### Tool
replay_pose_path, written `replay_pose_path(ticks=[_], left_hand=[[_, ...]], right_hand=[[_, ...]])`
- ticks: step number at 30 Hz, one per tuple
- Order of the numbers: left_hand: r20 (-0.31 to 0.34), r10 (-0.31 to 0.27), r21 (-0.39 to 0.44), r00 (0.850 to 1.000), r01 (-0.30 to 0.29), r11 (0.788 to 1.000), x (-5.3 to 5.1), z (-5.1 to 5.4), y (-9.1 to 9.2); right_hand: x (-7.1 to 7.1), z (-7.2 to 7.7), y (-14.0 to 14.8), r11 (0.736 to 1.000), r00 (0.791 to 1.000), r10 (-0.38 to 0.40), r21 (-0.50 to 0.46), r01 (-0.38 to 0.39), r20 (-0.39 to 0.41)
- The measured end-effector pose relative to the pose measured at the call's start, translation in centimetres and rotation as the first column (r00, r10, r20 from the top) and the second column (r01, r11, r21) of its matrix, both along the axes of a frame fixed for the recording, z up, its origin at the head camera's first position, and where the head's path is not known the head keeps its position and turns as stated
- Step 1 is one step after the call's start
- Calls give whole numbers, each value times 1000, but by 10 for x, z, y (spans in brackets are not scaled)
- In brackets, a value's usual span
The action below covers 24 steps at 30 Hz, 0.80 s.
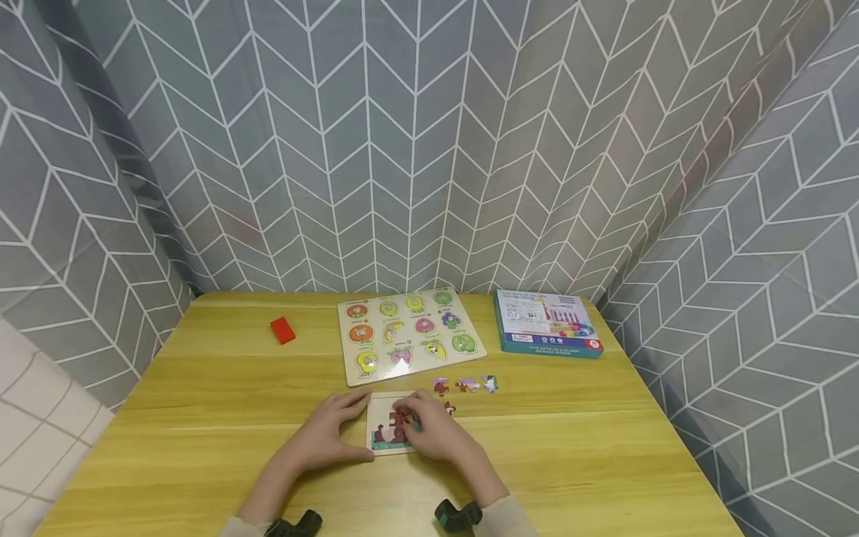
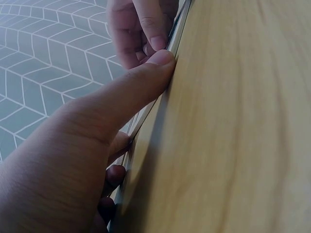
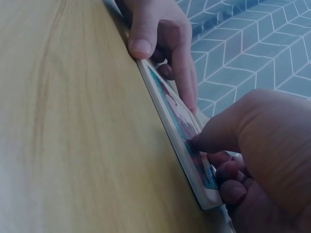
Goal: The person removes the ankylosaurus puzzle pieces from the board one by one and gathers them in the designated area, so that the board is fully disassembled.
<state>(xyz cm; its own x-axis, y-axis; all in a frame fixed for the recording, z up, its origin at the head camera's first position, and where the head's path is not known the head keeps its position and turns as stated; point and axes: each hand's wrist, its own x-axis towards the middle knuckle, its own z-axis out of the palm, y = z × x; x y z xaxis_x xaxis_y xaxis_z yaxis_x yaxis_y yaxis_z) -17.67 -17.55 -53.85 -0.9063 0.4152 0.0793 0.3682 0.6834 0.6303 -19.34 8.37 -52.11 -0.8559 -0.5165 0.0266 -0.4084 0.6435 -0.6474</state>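
Note:
A small wooden puzzle board (image 1: 380, 406) lies on the table, with brown and teal pieces (image 1: 391, 434) filling its lower and right parts. My left hand (image 1: 325, 435) grips the board's left side, thumb at the lower left corner and fingers at the upper left. Over the right part of the board, my right hand (image 1: 432, 429) has its fingers curled and pinches a puzzle piece, mostly hidden by the fingers. In the right wrist view the right thumb and fingertips of that hand (image 3: 262, 150) touch the picture on the board (image 3: 170, 126).
Several loose puzzle pieces (image 1: 467, 385) lie to the right and behind the board, one beside the right hand. Behind stands a larger fruit board (image 1: 376, 373) lying flat. A box (image 1: 550, 349) lies at the back right, a red block (image 1: 282, 330) at the back left.

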Motion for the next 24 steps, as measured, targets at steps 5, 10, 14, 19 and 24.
replay_pose_path(ticks=[5,10,14,19,24], left_hand=[[-5,3,2,1000,-3,1000,1,0,0],[-11,9,9,1000,-9,1000,1,0,1],[-6,14,14,1000,-14,1000,0,-2,1],[0,10,16,1000,-10,1000,-1,-5,1],[-7,5,15,1000,-5,1000,-1,-5,1]], right_hand=[[0,1,0,1000,1000,-2,4,2,15],[0,2,0,1000,1000,-11,-4,11,27],[-1,0,1,1000,1000,-13,-15,13,24],[-2,-2,3,1000,1000,5,-31,-5,1],[-2,-4,4,1000,1000,15,-21,-15,-13]])
